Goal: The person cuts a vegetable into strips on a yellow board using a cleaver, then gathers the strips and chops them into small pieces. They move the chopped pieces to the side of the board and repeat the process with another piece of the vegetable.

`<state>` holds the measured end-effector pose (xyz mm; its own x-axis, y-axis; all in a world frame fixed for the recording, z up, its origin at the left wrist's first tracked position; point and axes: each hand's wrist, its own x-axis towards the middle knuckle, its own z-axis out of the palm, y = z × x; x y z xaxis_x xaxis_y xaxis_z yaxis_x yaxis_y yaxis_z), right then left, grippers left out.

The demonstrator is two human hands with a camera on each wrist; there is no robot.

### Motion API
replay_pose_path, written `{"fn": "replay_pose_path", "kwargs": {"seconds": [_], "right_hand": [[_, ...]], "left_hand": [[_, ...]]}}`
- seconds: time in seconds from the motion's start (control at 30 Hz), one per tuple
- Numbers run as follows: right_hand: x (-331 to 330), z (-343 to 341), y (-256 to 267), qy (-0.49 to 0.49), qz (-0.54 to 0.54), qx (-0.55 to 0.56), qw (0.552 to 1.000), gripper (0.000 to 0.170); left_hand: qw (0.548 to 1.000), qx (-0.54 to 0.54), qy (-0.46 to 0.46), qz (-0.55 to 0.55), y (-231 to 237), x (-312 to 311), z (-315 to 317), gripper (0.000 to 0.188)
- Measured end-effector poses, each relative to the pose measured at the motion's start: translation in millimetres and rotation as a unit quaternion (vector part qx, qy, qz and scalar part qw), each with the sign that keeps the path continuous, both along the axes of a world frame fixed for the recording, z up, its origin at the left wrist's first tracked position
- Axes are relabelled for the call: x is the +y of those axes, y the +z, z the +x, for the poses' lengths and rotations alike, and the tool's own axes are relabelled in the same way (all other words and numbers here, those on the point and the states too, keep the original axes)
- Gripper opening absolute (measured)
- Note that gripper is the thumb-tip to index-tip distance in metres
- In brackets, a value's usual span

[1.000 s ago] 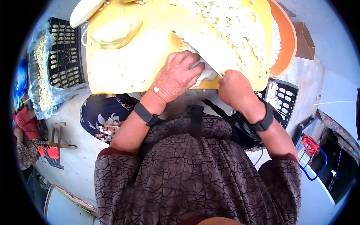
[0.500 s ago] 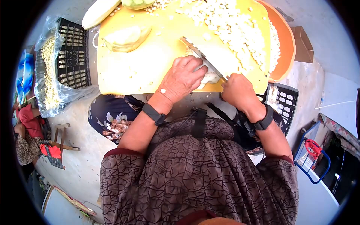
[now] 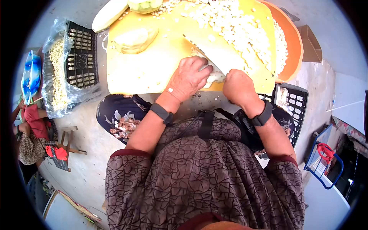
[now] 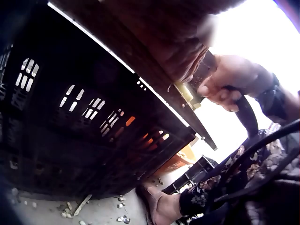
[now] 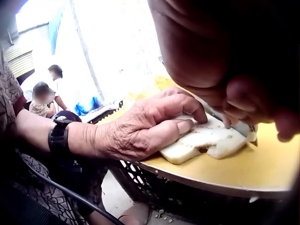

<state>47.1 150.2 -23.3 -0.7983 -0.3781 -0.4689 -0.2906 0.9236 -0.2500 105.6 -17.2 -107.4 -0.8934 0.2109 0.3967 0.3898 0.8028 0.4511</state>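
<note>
My left hand [image 3: 189, 76] bends its fingers over a pale, seeded piece of vegetable [image 5: 206, 140] and holds it down on the yellow board [image 3: 134, 76]. The thumb lies along its near side in the right wrist view. My right hand [image 3: 240, 87] grips a knife by its dark handle. The broad blade [image 3: 207, 53] slants away to the upper left, just right of the left fingers and right at the piece. Part of the piece is hidden under the left hand. A larger cut vegetable chunk [image 3: 136, 40] lies on the board's left side.
Diced pieces [image 3: 230, 27] heap at the board's far right, beside an orange basin [image 3: 293, 38]. A long pale vegetable [image 3: 109, 15] and a green one [image 3: 145, 4] lie at the far left. Black crates [image 3: 80, 57] and a plastic bag of diced bits [image 3: 57, 76] stand around.
The head view has shifted, so the board's left side sits further right. Both hands stay close together over the same piece. The blade looked narrower half a second ago and shows broader now.
</note>
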Motion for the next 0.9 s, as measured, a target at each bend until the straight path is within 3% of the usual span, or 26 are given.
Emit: {"fn": "replay_pose_path", "kwargs": {"seconds": [0.23,0.4,0.5,0.9], "right_hand": [[26,6,2,-0.006,0.052,-0.013,0.999,0.017],[36,6,-3,-0.061,-0.020,0.013,0.998,0.016],[43,8,-9,-0.007,-0.025,0.054,0.998,0.018],[37,22,13,0.018,-0.027,0.024,0.999,0.019]], "left_hand": [[1.000,-0.001,-0.003,-0.006,-3,0,0,0.031],[1.000,0.001,-0.015,-0.002,-5,-1,1,0.030],[1.000,0.011,-0.014,0.002,-5,-2,1,0.030],[0.999,0.037,0.009,-0.034,-1,-3,3,0.025]]}}
